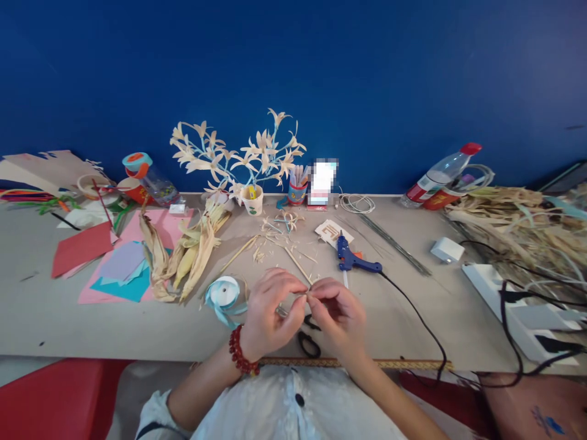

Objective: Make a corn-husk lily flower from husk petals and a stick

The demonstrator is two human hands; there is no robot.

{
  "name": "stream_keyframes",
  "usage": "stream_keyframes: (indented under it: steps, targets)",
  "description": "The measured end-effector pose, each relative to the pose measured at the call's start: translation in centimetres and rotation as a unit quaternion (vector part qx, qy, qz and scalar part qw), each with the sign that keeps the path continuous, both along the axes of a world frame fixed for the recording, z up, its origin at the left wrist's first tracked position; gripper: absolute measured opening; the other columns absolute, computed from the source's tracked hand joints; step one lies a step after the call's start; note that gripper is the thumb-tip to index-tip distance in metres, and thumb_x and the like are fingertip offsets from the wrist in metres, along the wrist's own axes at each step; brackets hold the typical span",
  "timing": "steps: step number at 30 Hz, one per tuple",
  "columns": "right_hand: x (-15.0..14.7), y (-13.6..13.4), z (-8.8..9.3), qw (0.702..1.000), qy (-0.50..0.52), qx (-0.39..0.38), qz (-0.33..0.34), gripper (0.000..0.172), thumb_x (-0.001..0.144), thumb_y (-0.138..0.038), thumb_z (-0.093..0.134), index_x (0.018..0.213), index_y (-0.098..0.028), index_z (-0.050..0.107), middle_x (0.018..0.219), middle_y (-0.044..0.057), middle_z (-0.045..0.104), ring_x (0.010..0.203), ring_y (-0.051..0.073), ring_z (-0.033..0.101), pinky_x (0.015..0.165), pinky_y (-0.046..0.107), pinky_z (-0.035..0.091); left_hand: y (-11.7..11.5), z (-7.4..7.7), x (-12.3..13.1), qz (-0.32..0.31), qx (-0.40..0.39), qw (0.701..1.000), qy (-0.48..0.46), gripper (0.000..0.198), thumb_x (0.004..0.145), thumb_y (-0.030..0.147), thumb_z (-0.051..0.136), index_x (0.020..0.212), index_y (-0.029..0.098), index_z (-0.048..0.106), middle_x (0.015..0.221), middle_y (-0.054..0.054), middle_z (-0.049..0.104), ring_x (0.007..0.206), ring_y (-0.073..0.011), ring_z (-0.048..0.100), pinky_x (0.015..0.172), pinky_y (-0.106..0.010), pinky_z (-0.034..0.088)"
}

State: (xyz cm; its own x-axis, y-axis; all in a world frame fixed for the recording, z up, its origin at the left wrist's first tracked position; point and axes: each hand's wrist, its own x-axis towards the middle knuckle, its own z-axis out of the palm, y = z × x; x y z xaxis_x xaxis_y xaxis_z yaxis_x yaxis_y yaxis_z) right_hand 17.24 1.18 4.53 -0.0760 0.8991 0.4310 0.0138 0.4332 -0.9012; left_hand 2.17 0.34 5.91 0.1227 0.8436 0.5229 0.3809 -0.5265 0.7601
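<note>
My left hand (270, 315) and my right hand (337, 315) meet above the near edge of the grey table (41, 305). Both are closed in a pinch on a thin pale strip (300, 296) that runs between their fingertips. A red bead bracelet (238, 353) circles my left wrist. Black scissors (309, 336) lie on the table under my hands. A roll of pale blue ribbon (223, 293) sits just left of my left hand. A blue glue gun (351, 260) lies just beyond my right hand.
Dried corn husks (186, 256) and coloured paper sheets (117, 263) lie at the left. A cup with husk flowers (250, 165) stands at the back. At the right are a husk pile (513, 223), a plastic bottle (440, 174), a white adapter (447, 249) and a power strip (518, 311).
</note>
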Motion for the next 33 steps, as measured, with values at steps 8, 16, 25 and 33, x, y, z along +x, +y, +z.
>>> stream_keyframes:
  steps: [8,16,25,33]
  targets:
    - [0.2,-0.2,0.2,1.0,0.013,0.012,-0.025,0.01,0.086,-0.015,0.059,0.079,-0.022,0.061,0.07,0.002,0.06,0.066,0.016,0.058,0.058,0.028,0.047,0.3,-0.7,-0.5,0.096,0.008,0.995,0.013,0.014,0.082,0.01,0.053,0.082,0.023,0.058,0.076,-0.003,0.064,0.079,-0.0208,0.059,0.083,-0.038,0.048]
    - [-0.1,-0.2,0.5,1.0,0.001,0.0,-0.012,0.009,0.086,-0.016,0.061,0.079,-0.021,0.061,0.071,0.003,0.062,0.068,0.017,0.06,0.059,0.029,0.048,0.0,-0.3,0.1,0.022,0.005,1.0,0.005,0.012,0.082,0.01,0.053,0.08,0.021,0.058,0.072,-0.002,0.062,0.074,-0.0184,0.057,0.085,-0.038,0.048]
    - [0.1,0.0,0.5,0.999,0.034,0.002,-0.015,0.008,0.086,-0.016,0.063,0.082,-0.022,0.064,0.072,0.003,0.062,0.067,0.016,0.059,0.056,0.028,0.048,-0.1,-0.2,-0.1,0.017,0.019,1.0,-0.016,0.012,0.084,0.015,0.055,0.094,0.02,0.06,0.084,-0.005,0.067,0.08,-0.0194,0.061,0.086,-0.04,0.05]
    - [0.9,0.0,0.6,0.995,-0.091,0.023,0.027,0.015,0.087,-0.015,0.06,0.1,-0.023,0.061,0.084,0.003,0.067,0.066,0.014,0.062,0.061,0.028,0.052,0.0,0.0,0.1,0.059,0.091,0.991,0.077,0.017,0.081,0.005,0.056,0.088,0.02,0.059,0.076,-0.001,0.068,0.074,-0.0164,0.061,0.092,-0.043,0.049]
